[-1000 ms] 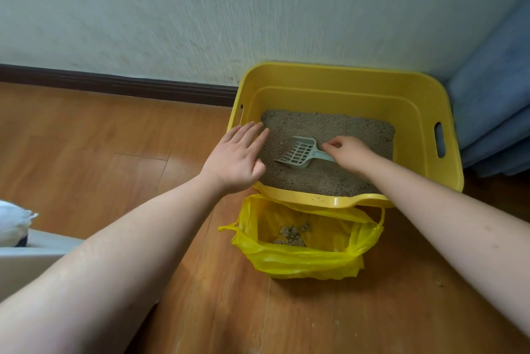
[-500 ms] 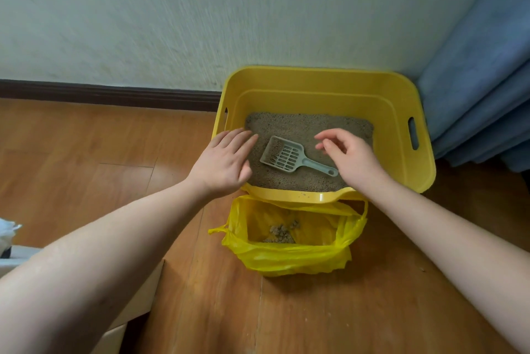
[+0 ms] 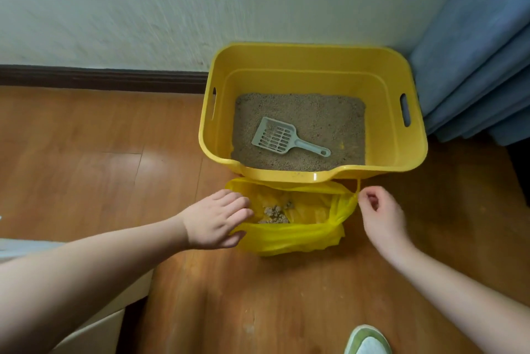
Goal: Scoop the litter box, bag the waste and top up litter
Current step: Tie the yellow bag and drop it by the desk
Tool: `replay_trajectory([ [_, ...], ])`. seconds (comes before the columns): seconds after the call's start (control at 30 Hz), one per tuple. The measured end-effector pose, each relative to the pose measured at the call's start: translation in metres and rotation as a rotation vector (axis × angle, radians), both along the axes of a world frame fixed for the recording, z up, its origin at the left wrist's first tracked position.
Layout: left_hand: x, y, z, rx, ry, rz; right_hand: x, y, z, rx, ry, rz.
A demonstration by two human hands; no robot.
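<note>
Soft, even indoor light. A pale glare patch sits on the wooden floor (image 3: 134, 164). Motion blur streaks the wall (image 3: 143, 9), and wide-angle distortion bends the baseboard (image 3: 100, 78) and edges.

Yellow plastic litter box (image 3: 384, 135) holding grey litter (image 3: 321, 115), grey slotted plastic scoop (image 3: 276, 135) lying flat on it, open yellow plastic bag (image 3: 304, 234) with clumps (image 3: 274, 213) just in front

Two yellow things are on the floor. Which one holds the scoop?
The rigid yellow litter box by the wall: the grey scoop lies on its litter. The soft yellow bag in front holds only clumps of waste.
</note>
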State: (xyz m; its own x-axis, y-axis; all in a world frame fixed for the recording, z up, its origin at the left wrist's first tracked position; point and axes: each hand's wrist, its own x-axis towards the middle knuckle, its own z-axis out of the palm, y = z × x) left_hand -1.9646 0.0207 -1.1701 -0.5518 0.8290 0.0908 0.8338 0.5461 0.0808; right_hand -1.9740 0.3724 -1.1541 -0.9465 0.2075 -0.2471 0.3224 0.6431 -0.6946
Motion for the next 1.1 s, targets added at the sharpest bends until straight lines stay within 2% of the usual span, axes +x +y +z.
replay_trajectory([
  [0.07, 0.002, -0.008, -0.010, -0.069, -0.021, 0.103, -0.003, 0.003, -0.013, -0.026, -0.100, -0.157],
  [0.13, 0.001, -0.015, -0.016, -0.170, -0.086, 0.214, -0.009, 0.003, -0.021, -0.054, -0.180, -0.192],
  [0.27, -0.007, -0.030, -0.021, -0.329, -0.345, 0.391, -0.018, -0.003, -0.021, -0.179, -0.240, -0.139],
  [0.4, -0.007, -0.038, -0.025, -0.430, -0.700, 0.517, -0.029, -0.005, -0.020, -0.263, -0.193, -0.134],
  [0.47, -0.004, -0.037, -0.025, -0.409, -0.825, 0.564, -0.030, -0.004, -0.022, -0.274, -0.196, -0.134],
  [0.53, 0.004, -0.035, -0.027, -0.275, -0.880, 0.643, -0.029, -0.002, -0.027, -0.290, -0.221, -0.126],
  [0.63, 0.015, -0.025, -0.027, -0.039, -0.851, 0.766, -0.027, -0.002, -0.031, -0.307, -0.240, -0.135],
  [0.77, 0.034, -0.009, -0.018, 0.103, -0.665, 0.876, -0.015, -0.007, -0.029, -0.301, -0.209, -0.133],
  [0.93, 0.053, 0.011, 0.022, 0.055, -0.563, 0.821, 0.002, -0.012, 0.010, -0.278, -0.202, -0.129],
  [1.1, 0.059, 0.029, 0.068, 0.132, -0.500, 0.704, 0.017, -0.016, 0.067, -0.343, -0.221, -0.088],
])
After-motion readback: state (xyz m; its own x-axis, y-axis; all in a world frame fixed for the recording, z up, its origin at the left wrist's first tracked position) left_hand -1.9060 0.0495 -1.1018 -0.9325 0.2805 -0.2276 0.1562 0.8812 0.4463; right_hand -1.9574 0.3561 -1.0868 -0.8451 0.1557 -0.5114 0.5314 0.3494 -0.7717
